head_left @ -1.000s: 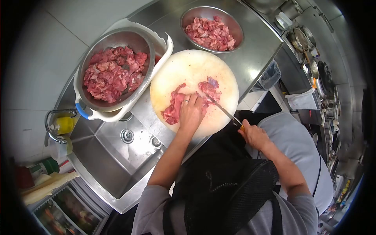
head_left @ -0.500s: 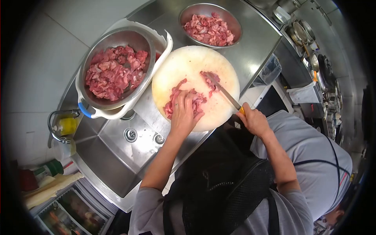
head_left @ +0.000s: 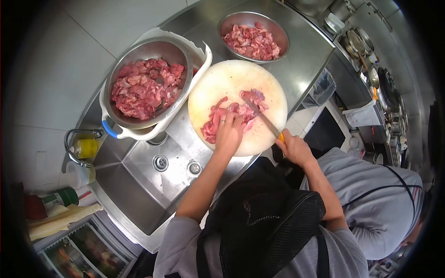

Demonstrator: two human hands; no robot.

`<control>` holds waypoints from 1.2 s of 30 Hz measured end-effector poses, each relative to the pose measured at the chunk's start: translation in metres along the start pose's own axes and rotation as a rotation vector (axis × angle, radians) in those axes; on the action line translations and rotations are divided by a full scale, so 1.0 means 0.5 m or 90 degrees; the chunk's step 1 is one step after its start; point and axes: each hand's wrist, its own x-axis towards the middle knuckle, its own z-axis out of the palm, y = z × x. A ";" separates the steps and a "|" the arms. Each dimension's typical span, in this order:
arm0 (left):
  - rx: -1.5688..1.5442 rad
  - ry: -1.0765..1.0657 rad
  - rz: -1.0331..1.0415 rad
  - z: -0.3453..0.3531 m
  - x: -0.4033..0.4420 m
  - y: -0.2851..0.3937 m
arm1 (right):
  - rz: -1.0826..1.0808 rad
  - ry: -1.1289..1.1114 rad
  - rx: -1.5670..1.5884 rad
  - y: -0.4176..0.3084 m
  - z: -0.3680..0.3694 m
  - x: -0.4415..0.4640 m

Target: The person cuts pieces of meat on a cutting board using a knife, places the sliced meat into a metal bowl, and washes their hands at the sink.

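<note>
A round whitish cutting board (head_left: 264, 136) lies on the steel counter with raw meat (head_left: 213, 125) on it. My left hand (head_left: 229, 134), a ring on one finger, presses down on this meat with bent fingers. In my right hand (head_left: 295, 148) is a knife (head_left: 264, 117) by its yellow handle. Its blade slants across the board, the tip end against the meat just beyond my left fingertips. Cut meat (head_left: 256, 96) lies along the far side of the blade.
Left of the board, a steel bowl (head_left: 113, 69) of meat sits in a white tub (head_left: 204, 65). Another meat-filled bowl (head_left: 283, 36) stands behind the board. A sink (head_left: 132, 190) is at left. Close on my right bends a person in a grey shirt (head_left: 371, 199). A lined bin (head_left: 322, 88) stands beyond the counter edge.
My left hand has shifted right across the board. The knife has come nearer to it, and the gap between the two meat portions has closed. The whole view has shifted slightly.
</note>
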 end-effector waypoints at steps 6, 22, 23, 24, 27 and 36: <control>0.118 0.051 0.037 -0.085 0.024 0.048 | -0.035 0.008 0.056 -0.022 -0.020 0.025; 0.084 0.050 -0.040 -0.035 0.080 0.022 | 0.005 -0.030 0.072 0.065 -0.087 0.060; 0.087 0.044 -0.042 -0.035 0.078 0.019 | -0.023 -0.052 0.097 0.067 -0.079 0.055; 0.077 0.023 -0.025 -0.036 0.075 0.015 | -0.052 -0.075 0.122 0.070 -0.073 0.053; 0.128 -0.020 -0.032 -0.006 0.081 0.009 | -0.046 -0.095 0.050 0.086 -0.057 0.065; 0.152 0.066 -0.148 -0.003 0.112 0.037 | -0.049 0.002 0.117 0.068 -0.089 0.089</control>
